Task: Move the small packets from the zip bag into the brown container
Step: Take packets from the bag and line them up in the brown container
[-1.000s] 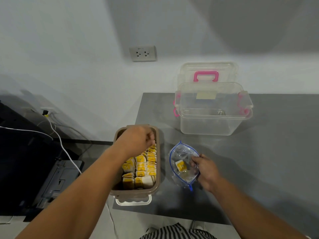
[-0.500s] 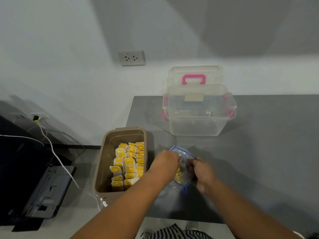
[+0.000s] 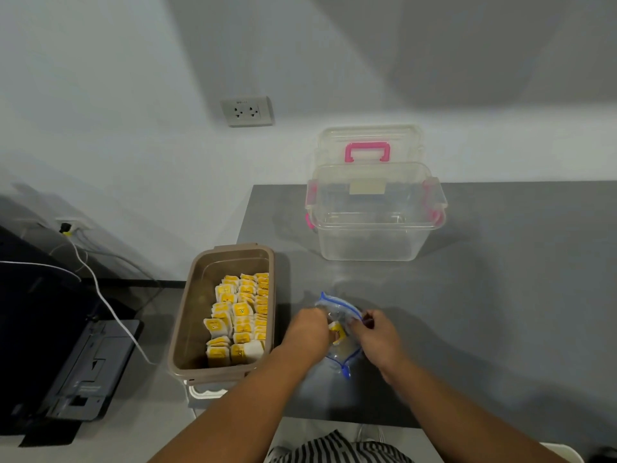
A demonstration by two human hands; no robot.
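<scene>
Your left hand (image 3: 309, 332) was at the mouth of the clear zip bag (image 3: 345, 354), which lay near the desk's (image 3: 484, 312) front edge, with fingers curled and apparently pinching one yellow small packet (image 3: 337, 333). Your right hand (image 3: 379, 337) pinched the bag's blue-sealed rim to hold it open. The brown container (image 3: 187, 315) sat just left of the bag at the desk's left edge, its right half filled with rows of packets (image 3: 242, 315). You seemed mid-pick, and next the packet would need lifting clear and carrying left over the container's rim.
</scene>
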